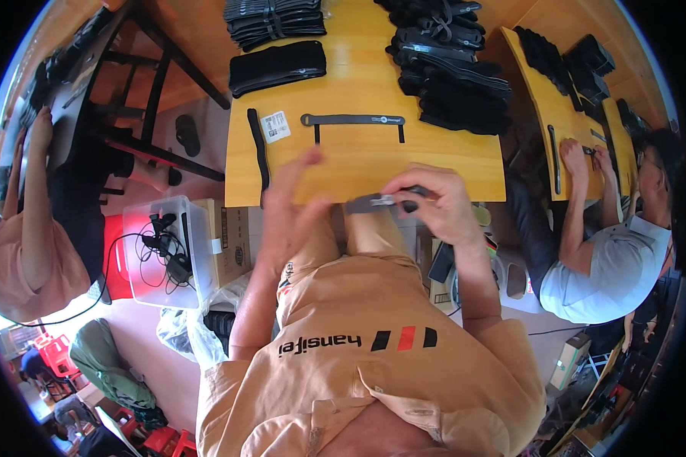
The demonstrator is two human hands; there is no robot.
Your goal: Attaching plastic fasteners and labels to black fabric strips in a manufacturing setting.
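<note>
My right hand [438, 199] is closed on a dark strap [368, 203] at the table's front edge; part of it bunches up in the fingers and a flat end points left. My left hand [290, 206] is raised left of it, slightly blurred, fingers apart and holding nothing. Beyond the hands, a dark grey strap [351, 119] with a loop at its left end lies across the table. Two short black strips [317, 134] run toward me from beneath it. Further left, a narrow black strap [258, 148] lies lengthwise beside a white printed label [276, 126].
Bundled black straps [274, 23] and a folded black stack [277, 67] sit at the back left of the yellow table [358, 164]; more piles [453, 76] stand right. Below left is a clear plastic bin [160, 251] with cables. Co-workers [610, 259] sit on both sides.
</note>
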